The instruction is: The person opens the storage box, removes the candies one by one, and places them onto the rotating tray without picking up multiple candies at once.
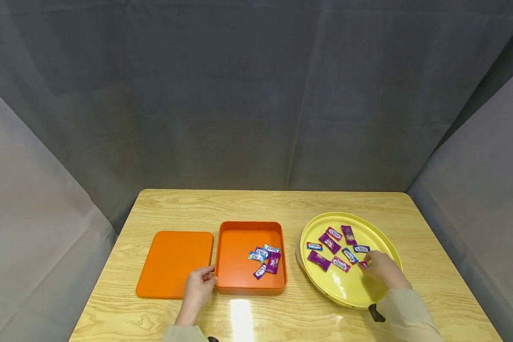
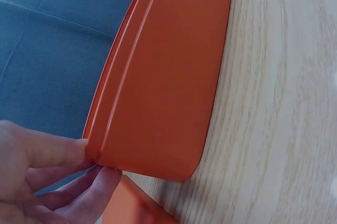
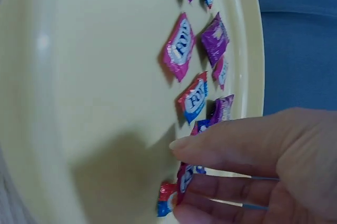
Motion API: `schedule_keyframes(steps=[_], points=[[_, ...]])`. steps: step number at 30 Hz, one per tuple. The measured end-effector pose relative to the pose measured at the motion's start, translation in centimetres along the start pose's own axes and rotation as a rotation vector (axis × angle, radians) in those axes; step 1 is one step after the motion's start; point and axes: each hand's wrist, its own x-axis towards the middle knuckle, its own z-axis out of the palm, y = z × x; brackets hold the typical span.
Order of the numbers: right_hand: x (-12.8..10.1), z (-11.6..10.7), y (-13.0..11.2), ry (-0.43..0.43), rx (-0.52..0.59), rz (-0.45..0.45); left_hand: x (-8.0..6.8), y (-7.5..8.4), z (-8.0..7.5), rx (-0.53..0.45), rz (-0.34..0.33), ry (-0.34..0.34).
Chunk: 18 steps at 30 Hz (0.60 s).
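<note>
My left hand (image 1: 200,287) pinches the near-left edge of a square orange box (image 1: 235,270), thumb on the rim and fingers below. Several wrapped candies (image 1: 273,262), purple and blue, lie in the box's right half. Over the round yellow tray (image 1: 363,294), my right hand (image 1: 384,270) holds a pink-wrapped candy (image 3: 184,180) between thumb and fingertips, low at the tray's surface. The thumb covers part of it. Beside those fingertips lies a red and blue candy (image 3: 166,198). More candies in purple (image 1: 318,261), pink (image 1: 341,264) and blue (image 1: 361,249) wrappers are spread on the tray.
An orange square lid (image 1: 175,263) lies flat on the wooden table (image 1: 188,209), left of the box. Grey cloth (image 1: 222,95) hangs behind the table's far edge, with lighter cloth on both sides. A strip of table separates box and tray.
</note>
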Motion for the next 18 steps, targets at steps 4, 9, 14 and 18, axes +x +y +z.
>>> schedule_keyframes(steps=[4, 9, 14, 18], points=[[-0.24, 0.33, 0.07, -0.034, 0.024, 0.022, 0.01, 0.09, -0.05, 0.002, 0.006, 0.003], [-0.76, 0.79, 0.02, -0.035, 0.061, 0.034, 0.03, 0.08, -0.06, 0.000, 0.010, 0.000], [-0.89, 1.05, -0.05, -0.018, 0.058, 0.035, 0.02, 0.05, 0.01, 0.005, 0.018, 0.008], [-0.91, 1.04, -0.16, -0.025, 0.069, 0.056, 0.02, 0.10, 0.00, 0.005, 0.019, 0.011]])
